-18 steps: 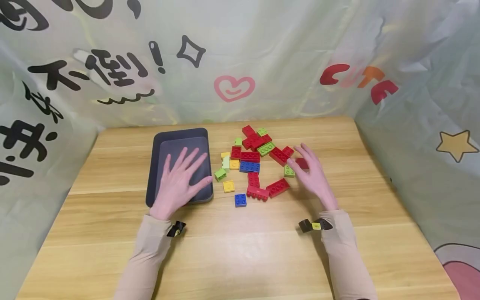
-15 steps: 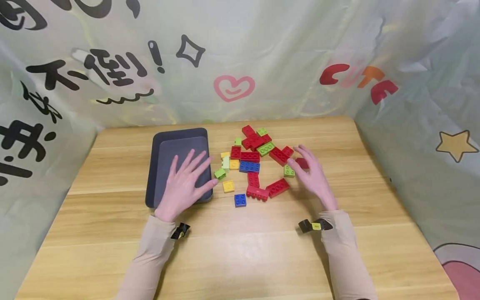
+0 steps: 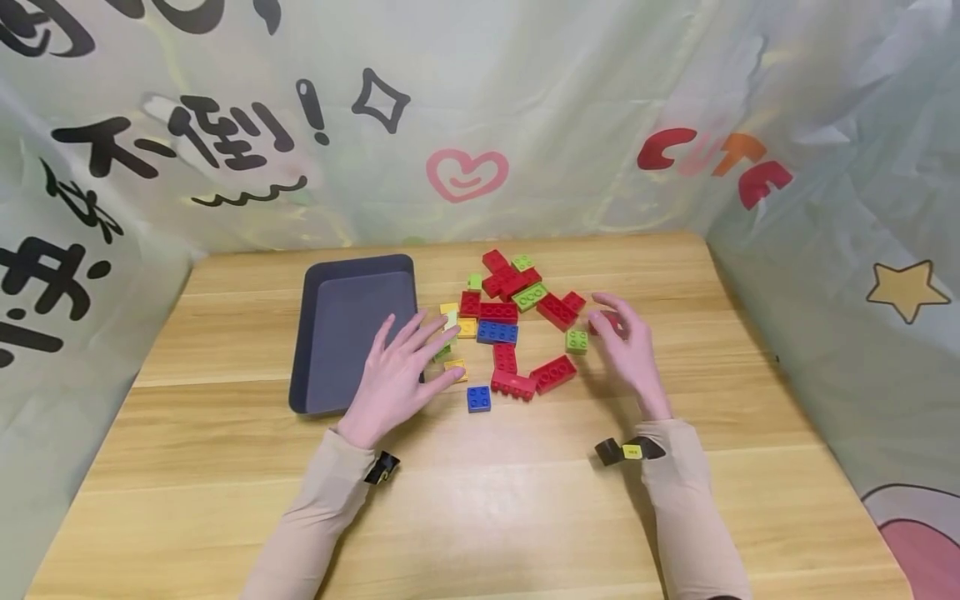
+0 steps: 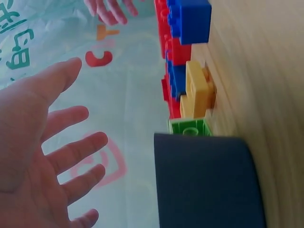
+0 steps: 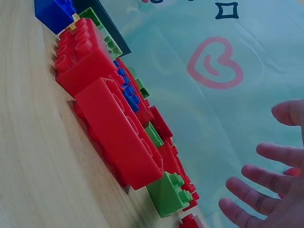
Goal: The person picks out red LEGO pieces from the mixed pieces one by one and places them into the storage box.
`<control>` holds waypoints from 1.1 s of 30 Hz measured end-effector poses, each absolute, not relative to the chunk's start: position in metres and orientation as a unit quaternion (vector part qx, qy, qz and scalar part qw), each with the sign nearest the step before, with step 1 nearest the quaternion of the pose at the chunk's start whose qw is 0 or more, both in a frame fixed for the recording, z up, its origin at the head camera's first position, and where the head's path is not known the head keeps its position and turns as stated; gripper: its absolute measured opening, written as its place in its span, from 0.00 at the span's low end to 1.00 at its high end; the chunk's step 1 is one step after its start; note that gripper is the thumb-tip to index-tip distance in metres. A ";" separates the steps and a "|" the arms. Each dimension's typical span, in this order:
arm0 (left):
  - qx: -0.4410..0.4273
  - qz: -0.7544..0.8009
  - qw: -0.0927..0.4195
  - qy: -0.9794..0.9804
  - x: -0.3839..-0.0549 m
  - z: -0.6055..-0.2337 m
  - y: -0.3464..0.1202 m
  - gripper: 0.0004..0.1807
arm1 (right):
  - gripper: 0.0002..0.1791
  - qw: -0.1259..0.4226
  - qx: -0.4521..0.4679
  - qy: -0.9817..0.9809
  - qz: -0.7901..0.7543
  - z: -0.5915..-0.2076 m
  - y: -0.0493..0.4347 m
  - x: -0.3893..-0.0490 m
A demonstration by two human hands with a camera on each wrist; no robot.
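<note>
1 green brick (image 3: 443, 354) lies partly hidden behind the left hand (image 3: 397, 377)

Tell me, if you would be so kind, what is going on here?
Toy bricks lie on a wooden table beside a dark tray. A person's left hand, spread open, hovers over the tray's right edge and the nearest bricks; the right hand is open beside a green brick. Neither seems to grip anything.

Left hand (image 4: 33, 142) spreads its fingers at frame left, dark tray (image 4: 209, 185) fills bottom centre-right, green block (image 4: 190, 127) and yellow block (image 4: 203, 90) show above it, blue block (image 4: 195, 21) at top.
</note>
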State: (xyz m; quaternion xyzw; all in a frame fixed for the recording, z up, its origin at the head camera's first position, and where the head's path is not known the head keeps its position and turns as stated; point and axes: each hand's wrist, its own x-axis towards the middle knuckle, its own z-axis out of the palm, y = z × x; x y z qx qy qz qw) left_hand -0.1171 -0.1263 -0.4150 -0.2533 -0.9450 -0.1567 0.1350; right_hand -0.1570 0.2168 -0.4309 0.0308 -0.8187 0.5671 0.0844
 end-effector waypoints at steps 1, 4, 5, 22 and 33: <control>-0.255 -0.158 0.135 -0.944 -0.117 -0.416 -0.125 0.33 | 0.22 0.085 0.025 -0.810 0.580 -0.430 0.217 -0.157; -0.264 -0.161 0.138 -0.941 -0.116 -0.419 -0.119 0.32 | 0.21 0.088 0.010 -0.787 0.611 -0.429 0.217 -0.156; -0.267 -0.162 0.137 -0.940 -0.116 -0.421 -0.117 0.32 | 0.21 0.089 0.006 -0.782 0.617 -0.429 0.216 -0.156; -0.322 -0.165 0.094 -0.928 -0.113 -0.434 -0.073 0.29 | 0.19 0.109 0.001 -0.788 0.605 -0.427 0.217 -0.153; -0.345 -0.159 0.094 -0.920 -0.114 -0.441 -0.063 0.22 | 0.19 0.103 0.001 -0.793 0.601 -0.428 0.217 -0.153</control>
